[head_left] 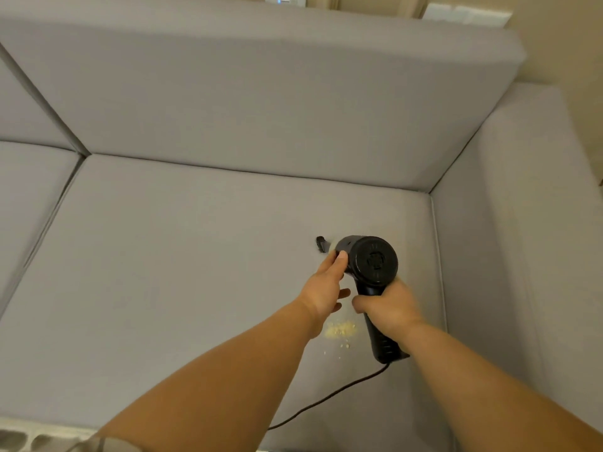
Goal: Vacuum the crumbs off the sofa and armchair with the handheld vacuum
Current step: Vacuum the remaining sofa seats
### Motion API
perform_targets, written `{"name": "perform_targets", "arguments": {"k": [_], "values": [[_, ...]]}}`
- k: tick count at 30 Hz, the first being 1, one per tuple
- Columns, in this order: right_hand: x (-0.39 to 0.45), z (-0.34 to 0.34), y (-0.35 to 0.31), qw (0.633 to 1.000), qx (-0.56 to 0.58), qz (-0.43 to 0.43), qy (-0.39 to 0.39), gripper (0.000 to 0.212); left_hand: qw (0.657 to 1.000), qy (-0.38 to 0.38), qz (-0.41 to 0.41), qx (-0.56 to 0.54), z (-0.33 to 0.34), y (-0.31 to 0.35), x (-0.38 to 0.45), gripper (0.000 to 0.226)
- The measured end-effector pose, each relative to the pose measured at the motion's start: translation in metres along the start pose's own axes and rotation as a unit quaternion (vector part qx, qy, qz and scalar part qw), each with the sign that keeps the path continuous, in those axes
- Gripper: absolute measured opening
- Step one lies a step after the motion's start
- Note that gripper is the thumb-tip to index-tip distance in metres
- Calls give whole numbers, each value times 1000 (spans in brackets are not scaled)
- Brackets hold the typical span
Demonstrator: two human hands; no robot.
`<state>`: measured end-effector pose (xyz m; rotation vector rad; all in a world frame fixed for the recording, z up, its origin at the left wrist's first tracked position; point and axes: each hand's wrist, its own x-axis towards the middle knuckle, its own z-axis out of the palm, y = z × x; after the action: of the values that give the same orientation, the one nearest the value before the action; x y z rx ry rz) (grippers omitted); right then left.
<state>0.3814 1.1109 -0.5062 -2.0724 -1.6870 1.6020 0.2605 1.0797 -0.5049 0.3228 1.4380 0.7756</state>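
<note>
The handheld vacuum (pixel 370 265) sits over the grey sofa (pixel 195 272) seat cushion at about four o'clock from the middle of the view, its round black rear cap facing the camera and its handle running down toward five o'clock. The right hand (pixel 390 308) has its fingers wrapped tight around that handle, just below the motor housing. The left hand (pixel 326 285) lies against the left side of the housing, thumb pressed on the body and the other fingers loosely spread, gripping nothing. A small black nozzle tip (pixel 321 244) shows just beyond the left hand at about eleven o'clock from the housing; whether it touches the fabric cannot be told.

A patch of pale yellow crumbs (pixel 339 331) lies on the cushion directly below the hands, between the two forearms, with a few stray bits scattered toward six o'clock. The black power cord (pixel 326 396) leaves the handle's end and trails across the cushion toward seven o'clock, to the front edge.

The armrest (pixel 509 256) rises close at three o'clock, its seam with the seat just beside the right wrist, so room is tight there. The backrest (pixel 261 109) stands at twelve o'clock, well apart from the vacuum. Bare cushion stretches wide toward nine o'clock, up to the gap with the neighbouring seat cushion (pixel 29 197).
</note>
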Motion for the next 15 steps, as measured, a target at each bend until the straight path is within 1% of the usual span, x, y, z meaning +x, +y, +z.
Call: {"name": "perform_targets", "arguments": {"k": [3, 11, 15], "values": [[-14, -5, 6, 1000, -9, 21, 7, 38, 1000, -11, -17, 6, 8, -5, -10, 57], [-59, -14, 34, 999, -7, 48, -5, 33, 998, -37, -40, 28, 26, -32, -42, 56], [-77, -13, 44, 998, -7, 58, -9, 24, 997, -42, -48, 33, 27, -41, -54, 59]]}}
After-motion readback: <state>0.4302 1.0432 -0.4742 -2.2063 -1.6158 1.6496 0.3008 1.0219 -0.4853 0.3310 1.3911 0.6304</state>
